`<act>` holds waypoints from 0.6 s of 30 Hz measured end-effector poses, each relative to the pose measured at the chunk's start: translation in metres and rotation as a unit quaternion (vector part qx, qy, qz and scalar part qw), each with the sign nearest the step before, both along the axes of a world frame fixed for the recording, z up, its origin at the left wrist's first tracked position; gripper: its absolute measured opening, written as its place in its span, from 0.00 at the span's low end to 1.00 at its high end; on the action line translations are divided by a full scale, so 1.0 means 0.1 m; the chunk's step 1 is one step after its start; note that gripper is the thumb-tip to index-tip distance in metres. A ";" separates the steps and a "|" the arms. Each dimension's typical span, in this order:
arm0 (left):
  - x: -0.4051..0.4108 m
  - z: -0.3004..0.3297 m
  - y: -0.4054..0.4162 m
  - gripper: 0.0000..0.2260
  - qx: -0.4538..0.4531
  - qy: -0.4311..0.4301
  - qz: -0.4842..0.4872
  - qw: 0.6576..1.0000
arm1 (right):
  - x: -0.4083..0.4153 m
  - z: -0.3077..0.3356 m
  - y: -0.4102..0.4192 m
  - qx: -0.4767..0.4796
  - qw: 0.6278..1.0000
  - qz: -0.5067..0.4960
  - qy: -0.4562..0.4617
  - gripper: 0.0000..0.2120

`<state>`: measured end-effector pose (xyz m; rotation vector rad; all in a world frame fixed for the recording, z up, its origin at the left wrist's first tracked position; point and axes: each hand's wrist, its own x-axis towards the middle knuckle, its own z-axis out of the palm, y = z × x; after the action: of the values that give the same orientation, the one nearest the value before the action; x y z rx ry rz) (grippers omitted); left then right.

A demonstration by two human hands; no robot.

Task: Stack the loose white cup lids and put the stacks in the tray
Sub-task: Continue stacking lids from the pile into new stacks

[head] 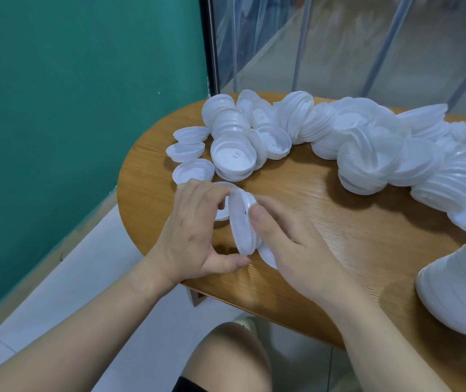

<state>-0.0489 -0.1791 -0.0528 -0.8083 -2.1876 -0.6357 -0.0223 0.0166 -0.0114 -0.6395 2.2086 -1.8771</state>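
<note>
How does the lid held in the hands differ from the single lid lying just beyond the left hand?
The held lid stands on edge, gripped between the left hand and right hand; the single lid lies flat on the table, open side up. The held lid touches both hands; the single lid lies untouched. Both are round, white plastic.

A rounded wooden counter (325,222) stands against a teal wall (84,94). Behind it hang clear plastic strip curtains (339,38) beside a dark frame post (212,46). Pale floor (90,267) shows below, and a bare knee (226,355).
</note>
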 end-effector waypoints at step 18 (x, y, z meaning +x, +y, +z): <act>0.38 -0.01 0.39 0.39 -0.073 -0.330 0.101 0.936 | 0.05 -0.18 0.60 0.249 0.950 -0.149 0.119 0.35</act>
<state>-0.0110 -0.1397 -0.0536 -0.4610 -2.9116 -0.7155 -0.0178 0.0763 -0.0297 -0.4744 2.9241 -1.2989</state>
